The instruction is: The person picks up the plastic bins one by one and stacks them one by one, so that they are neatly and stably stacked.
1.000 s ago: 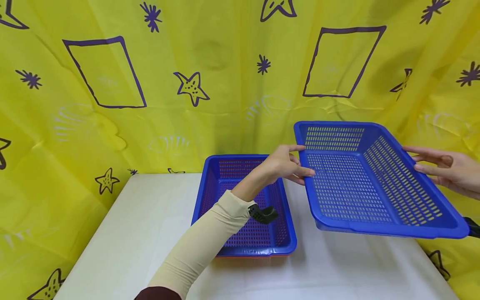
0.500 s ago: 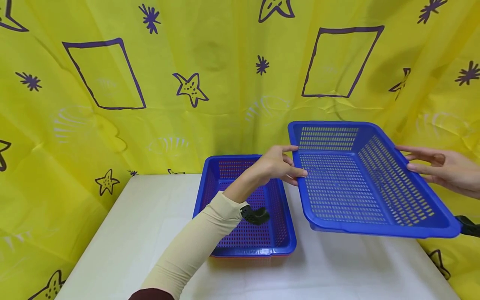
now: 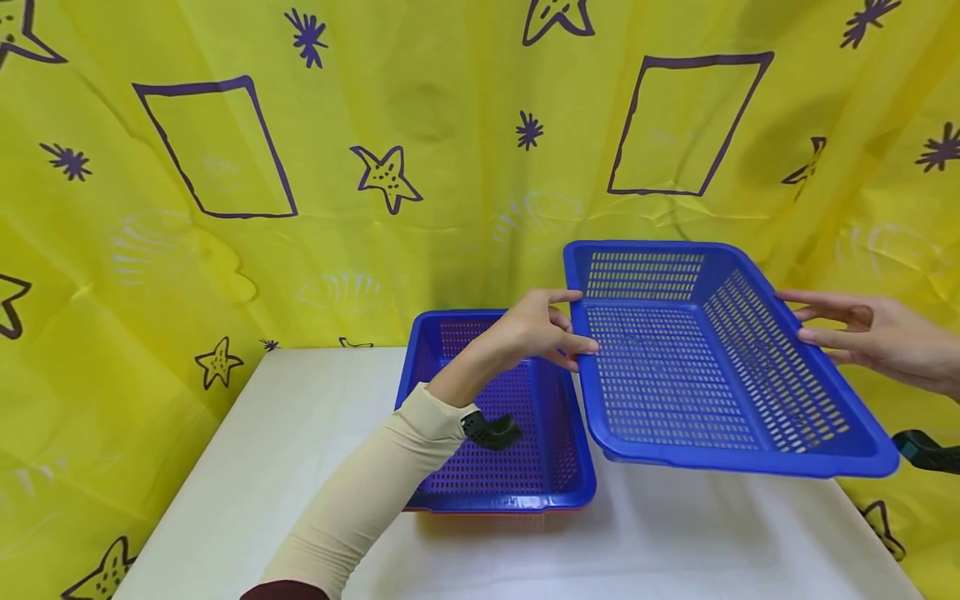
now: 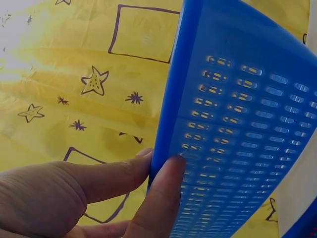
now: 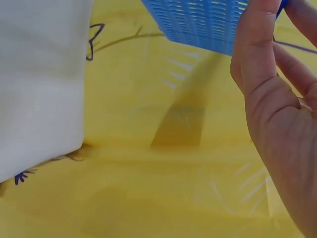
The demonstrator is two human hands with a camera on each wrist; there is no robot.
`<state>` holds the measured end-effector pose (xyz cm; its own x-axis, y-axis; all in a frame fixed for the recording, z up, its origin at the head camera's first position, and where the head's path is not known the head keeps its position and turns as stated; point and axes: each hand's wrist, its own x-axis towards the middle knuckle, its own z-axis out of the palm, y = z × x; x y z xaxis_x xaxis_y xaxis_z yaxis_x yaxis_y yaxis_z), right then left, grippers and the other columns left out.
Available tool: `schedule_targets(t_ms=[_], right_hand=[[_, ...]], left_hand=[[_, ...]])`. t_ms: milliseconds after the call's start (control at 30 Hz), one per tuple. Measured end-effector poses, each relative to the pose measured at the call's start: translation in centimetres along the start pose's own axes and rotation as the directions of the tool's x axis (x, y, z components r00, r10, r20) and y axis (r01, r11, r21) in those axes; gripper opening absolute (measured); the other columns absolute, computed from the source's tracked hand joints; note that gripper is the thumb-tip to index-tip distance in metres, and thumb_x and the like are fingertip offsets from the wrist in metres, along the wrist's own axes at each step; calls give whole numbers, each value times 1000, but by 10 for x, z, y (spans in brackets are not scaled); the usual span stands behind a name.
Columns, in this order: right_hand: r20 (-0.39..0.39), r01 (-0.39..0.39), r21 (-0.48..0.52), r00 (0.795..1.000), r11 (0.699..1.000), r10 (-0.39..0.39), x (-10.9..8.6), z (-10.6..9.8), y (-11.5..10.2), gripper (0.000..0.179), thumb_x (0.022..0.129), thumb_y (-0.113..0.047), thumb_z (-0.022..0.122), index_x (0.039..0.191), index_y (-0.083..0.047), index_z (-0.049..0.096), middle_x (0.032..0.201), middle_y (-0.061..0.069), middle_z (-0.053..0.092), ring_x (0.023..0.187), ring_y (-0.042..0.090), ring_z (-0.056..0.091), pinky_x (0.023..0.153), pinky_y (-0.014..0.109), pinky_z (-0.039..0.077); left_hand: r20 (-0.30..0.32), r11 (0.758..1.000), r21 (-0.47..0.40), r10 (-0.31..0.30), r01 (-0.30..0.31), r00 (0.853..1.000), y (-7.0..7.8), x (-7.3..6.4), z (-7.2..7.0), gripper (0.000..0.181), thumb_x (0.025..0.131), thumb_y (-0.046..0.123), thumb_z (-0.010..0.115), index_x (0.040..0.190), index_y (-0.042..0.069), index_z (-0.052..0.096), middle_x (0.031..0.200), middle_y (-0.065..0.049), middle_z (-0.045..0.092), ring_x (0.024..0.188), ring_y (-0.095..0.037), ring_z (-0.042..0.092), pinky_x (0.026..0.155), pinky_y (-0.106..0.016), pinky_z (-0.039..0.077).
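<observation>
A blue plastic basket (image 3: pixel 667 367) with slotted walls and floor is held in the air over the right part of the table, its inside facing the head camera. My left hand (image 3: pixel 543 329) pinches its left rim; in the left wrist view the thumb and a finger of the left hand (image 4: pixel 99 193) lie on either side of that rim. At the opposite side my right hand (image 3: pixel 873 337) grips the right rim, fingers beneath it. Below the left forearm another blue basket (image 3: pixel 495 502) stands on the table, partly hidden by that arm, with a red edge showing under it.
The white table (image 3: pixel 300 400) stretches under the baskets. A yellow curtain (image 3: pixel 450 108) with purple star drawings hangs behind and at both sides. The table's edge (image 5: pixel 81 99) shows in the right wrist view.
Both hands have carried the raised basket a little to the left, so it now partly overlaps the standing basket in the head view. The standing basket has hardly shifted.
</observation>
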<state>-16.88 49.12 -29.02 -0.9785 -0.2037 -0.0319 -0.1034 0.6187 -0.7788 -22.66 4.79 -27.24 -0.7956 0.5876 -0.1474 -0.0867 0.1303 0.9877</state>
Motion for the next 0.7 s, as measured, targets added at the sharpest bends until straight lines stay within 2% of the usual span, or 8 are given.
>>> schedule_targets(t_ms=[167,367,533,700], right_hand=[[-2,-29,-66,1000,997,29,6,8,-10,58,108,-14,54,162,-28,35,117,-17,55,93,18,72,76,26,60],[17,-1,-100,1000,995,3,14,19,-22,58,107,-15,57,161,-17,37,119,-15,55,93,19,73,75,27,60],[35,17,-81,999,997,-14,21,30,-33,58,106,-14,58,160,-14,37,120,-10,56,94,22,73,75,28,61],[48,20,-25,999,999,-19,26,43,-44,59,106,-14,59,160,-13,38,122,-3,56,88,30,72,72,36,63]], left_hand=[[1,999,35,0,0,1000,-1,-9,-10,89,83,-12,79,159,8,37,77,-9,52,62,-23,69,71,-43,65],[8,995,104,5,-6,1000,-3,-20,-27,87,86,-8,78,159,8,35,74,-9,53,61,-24,69,75,-46,64],[8,989,145,9,-10,1000,-4,-29,-40,86,86,-7,78,159,6,34,73,-11,56,63,-24,69,75,-47,64],[-2,983,185,13,-12,1000,-3,-41,-53,85,86,-7,78,158,4,35,72,-12,58,63,-24,70,72,-45,64]])
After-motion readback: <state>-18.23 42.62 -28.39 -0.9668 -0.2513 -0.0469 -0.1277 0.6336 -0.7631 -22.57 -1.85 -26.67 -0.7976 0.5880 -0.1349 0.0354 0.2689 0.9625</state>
